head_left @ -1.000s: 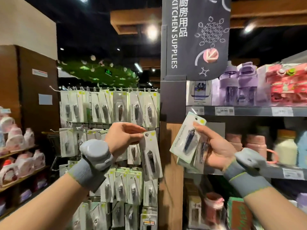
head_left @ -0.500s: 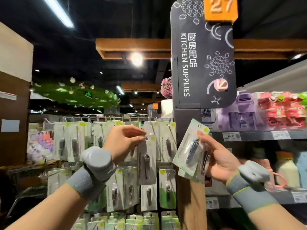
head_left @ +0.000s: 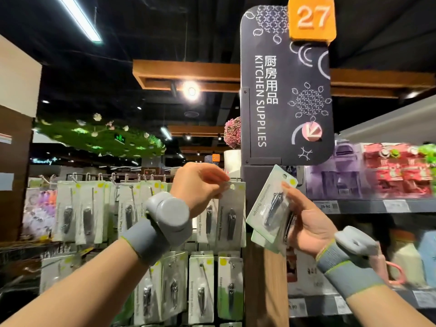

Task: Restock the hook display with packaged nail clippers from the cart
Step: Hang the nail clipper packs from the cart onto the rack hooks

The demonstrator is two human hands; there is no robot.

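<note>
Writing first: the dark sign [head_left: 286,90] overhead reads "KITCHEN SUPPLIES" down its length beside Chinese characters, and the orange cube [head_left: 312,18] on its top corner says "27"; a price tag [head_left: 326,206] on the shelf [head_left: 382,206] to my right shows "39.90"; the print running lengthwise down each card is too blurred for me to read in full, though "Design" shows on some of them.

My left hand [head_left: 200,185] is raised at the top row of the hook display [head_left: 146,204]; its fingers [head_left: 219,177] are curled and pinch the top edge of one pack [head_left: 232,213] just beside its hang hole, right at the tip of a hook [head_left: 233,178]; that pack hangs upright, long axis vertical, the clipper inside standing on end; I cannot tell whether the hole is over the hook.

My right hand [head_left: 306,220] holds a small stack of packs [head_left: 271,208] beside the wooden post [head_left: 276,286], thumb across the front, the other fingers behind; the front card tilts, its hang hole up and to the right, the clipper's long axis running the same slant.

Below, further rows of packs hang straight down.
</note>
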